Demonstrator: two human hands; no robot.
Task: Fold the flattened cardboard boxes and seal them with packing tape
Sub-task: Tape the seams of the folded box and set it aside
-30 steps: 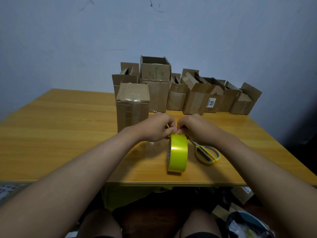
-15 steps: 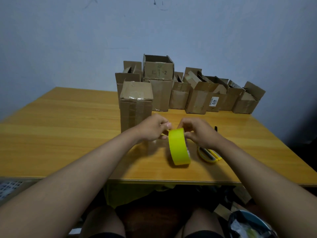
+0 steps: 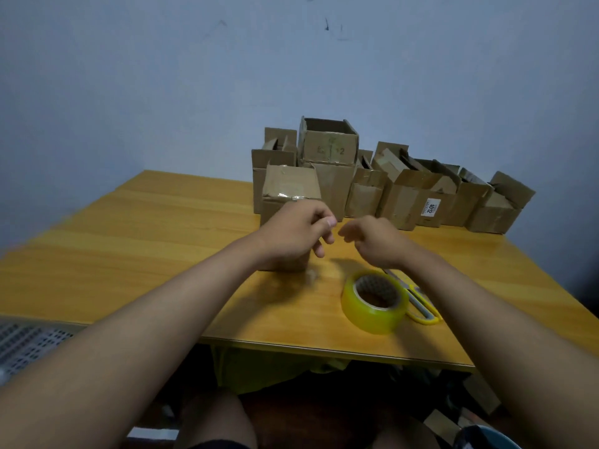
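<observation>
On the desk (image 3: 162, 241), near edge, right of centre:
Tape roll (image 3: 374, 301): yellow, lying flat with its core facing up, free of both hands.
Scissors (image 3: 421, 304): yellow handles, just right of the roll, partly behind it.
Left hand (image 3: 295, 233): raised in front of the nearest box, fingers loosely curled, holding nothing visible.
Right hand (image 3: 376, 241): beside it, above the roll, fingers relaxed, empty.
Nearest box (image 3: 288, 186): upright, top taped closed.
Other boxes (image 3: 405, 189): row along the far edge against the wall, flaps open.
</observation>
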